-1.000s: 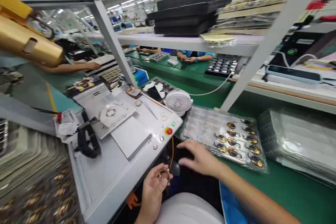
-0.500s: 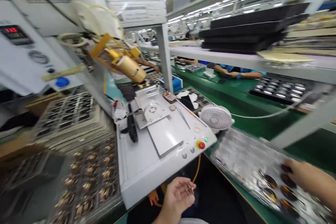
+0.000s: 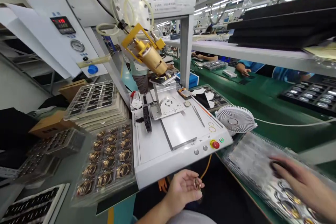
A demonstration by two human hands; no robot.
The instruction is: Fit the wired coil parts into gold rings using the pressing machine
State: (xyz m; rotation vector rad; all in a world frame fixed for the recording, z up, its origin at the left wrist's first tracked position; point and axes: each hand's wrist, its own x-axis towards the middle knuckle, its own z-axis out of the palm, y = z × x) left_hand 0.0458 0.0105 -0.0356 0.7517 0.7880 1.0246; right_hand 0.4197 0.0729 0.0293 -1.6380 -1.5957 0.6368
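Low in the middle, my left hand [image 3: 183, 189] is palm up, its fingers curled round a thin gold-coloured metal ring [image 3: 197, 184]; the fingers partly cover it. My right hand [image 3: 299, 178], blurred, pinches a dark round disc [image 3: 279, 168] above the clear plastic tray [image 3: 245, 150] at the lower right. Shiny round pieces with gold and dark faces [image 3: 288, 204] lie in that tray, below the right hand. Ahead of my left hand stands a white bench machine [image 3: 151, 148], with a metal fixture plate [image 3: 168, 105] and a gold cylinder head [image 3: 154, 61] tilted over it.
Trays of gold rings [image 3: 109, 161] lie at left, beside stacked trays [image 3: 97, 99]. Tweezers [image 3: 198, 115] and two thin rings [image 3: 211, 127] rest on the machine, near its red button [image 3: 215, 145]. A white fan [image 3: 235, 119] stands right. Co-workers sit across the green bench.
My view has swung left, so the machine appears farther right. My right hand has come away from the round pieces with a dark disc in its fingers. My left hand stays low, holding its metal piece.
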